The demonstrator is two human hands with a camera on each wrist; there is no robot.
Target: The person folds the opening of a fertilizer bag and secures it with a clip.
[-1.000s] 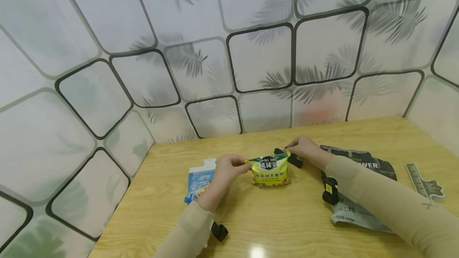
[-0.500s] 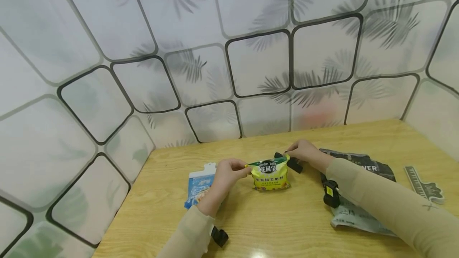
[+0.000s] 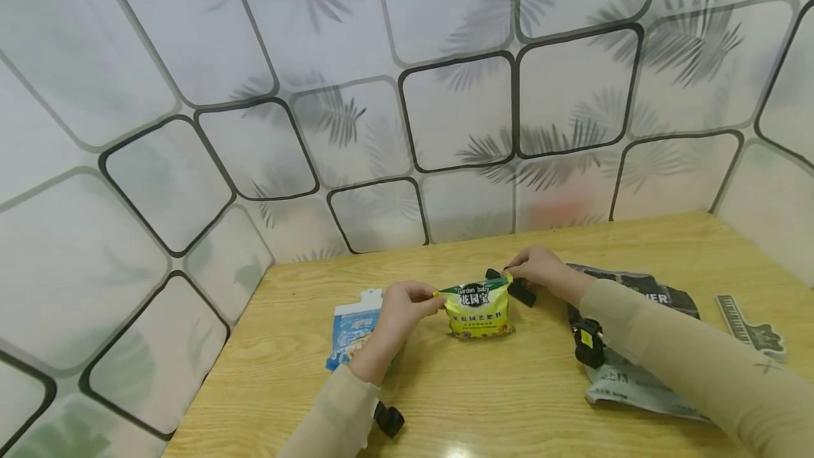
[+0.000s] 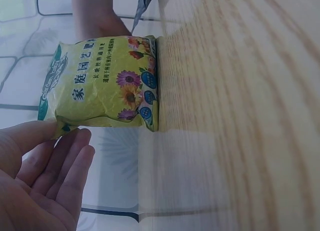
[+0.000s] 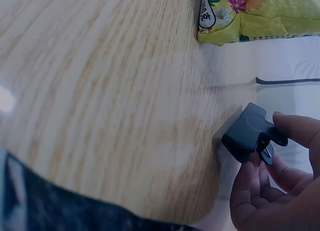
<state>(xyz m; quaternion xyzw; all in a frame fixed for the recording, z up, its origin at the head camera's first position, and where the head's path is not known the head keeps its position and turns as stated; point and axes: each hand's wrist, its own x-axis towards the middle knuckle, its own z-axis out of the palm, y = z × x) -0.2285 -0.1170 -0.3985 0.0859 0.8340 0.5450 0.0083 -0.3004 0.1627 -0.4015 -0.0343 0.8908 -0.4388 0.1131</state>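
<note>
A small yellow bag with a green top edge (image 3: 478, 313) stands upright on the table, its printed face forward. My left hand (image 3: 403, 309) pinches the bag's upper left corner between thumb and finger; the left wrist view shows this hand (image 4: 45, 176) with the other fingers loosely bent beside the bag (image 4: 107, 81). Behind the bag's upper right corner, my right hand (image 3: 540, 268) grips a black clip (image 3: 523, 293). In the right wrist view, fingers and thumb of that hand (image 5: 285, 181) close on the handles of the clip (image 5: 247, 131), apart from the bag's lower part (image 5: 260, 16).
A blue and white packet (image 3: 351, 334) with a white clip (image 3: 372, 296) lies at the left, partly behind my left arm. Under my right forearm lies a large black and grey bag (image 3: 626, 384). Farther right is a ruler-like clip (image 3: 750, 327). A patterned curtain (image 3: 470, 112) hangs behind the table (image 3: 496, 401).
The head view has shifted slightly, so the table and hands sit a little lower than a second ago. Both hands keep their places around the bag and the clip.
</note>
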